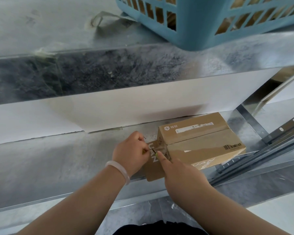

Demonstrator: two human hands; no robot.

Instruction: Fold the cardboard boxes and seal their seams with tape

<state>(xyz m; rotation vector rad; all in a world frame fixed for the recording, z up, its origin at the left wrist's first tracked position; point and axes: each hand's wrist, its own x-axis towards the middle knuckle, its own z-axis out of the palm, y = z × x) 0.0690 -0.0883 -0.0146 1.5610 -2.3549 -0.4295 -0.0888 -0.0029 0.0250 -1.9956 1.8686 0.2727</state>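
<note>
Fingers (139, 141) of left hand (131, 153) curled in, pinching a thin dark object (153, 150) at the tips; too small to tell what. Pale bangle (119, 170) on that wrist. Right hand (182, 173) just beside, index finger (161, 157) straight and pressed on crumpled tape (163, 149) at the near end of the cardboard box (202, 143); other fingers of that hand tucked under, not clearly seen. Box lying on a grey metal shelf (58, 158), top flaps closed, seam running lengthwise, white label strip (193, 128) and logo on the far flap, barcode (232, 147) near the right corner. One end flap (154, 167) open, lying flat toward the camera beneath both hands, large pale letters printed on it. White board (109, 112) behind the box, along the back of the shelf. Upper level above, blue plastic basket (202, 22) on it, brown cardboard visible through the slots. Metal rack rails (270, 146) right of the box.
</note>
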